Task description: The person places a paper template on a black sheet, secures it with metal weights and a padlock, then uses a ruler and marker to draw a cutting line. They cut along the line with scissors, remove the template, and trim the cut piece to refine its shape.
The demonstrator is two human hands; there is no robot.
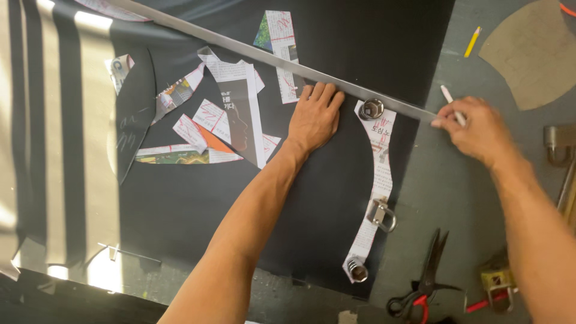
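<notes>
My left hand [315, 117] lies flat on black fabric [198, 204], its fingertips against a long metal ruler [252, 53] that runs diagonally across the cloth. My right hand [477, 129] grips a white chalk pencil [451, 103] at the ruler's right end. A curved newspaper pattern strip [381, 168] lies on the fabric just right of my left hand, held down by a metal socket [371, 109] at its top, a padlock [381, 214] at its middle and another socket [357, 271] at its bottom.
Several newspaper pattern pieces [231, 117] lie on the fabric to the left. Black scissors with red handles [423, 282] rest on the grey table at lower right, next to a brass padlock [498, 282]. A yellow pencil [472, 42] and a brown curved piece [534, 51] lie at upper right.
</notes>
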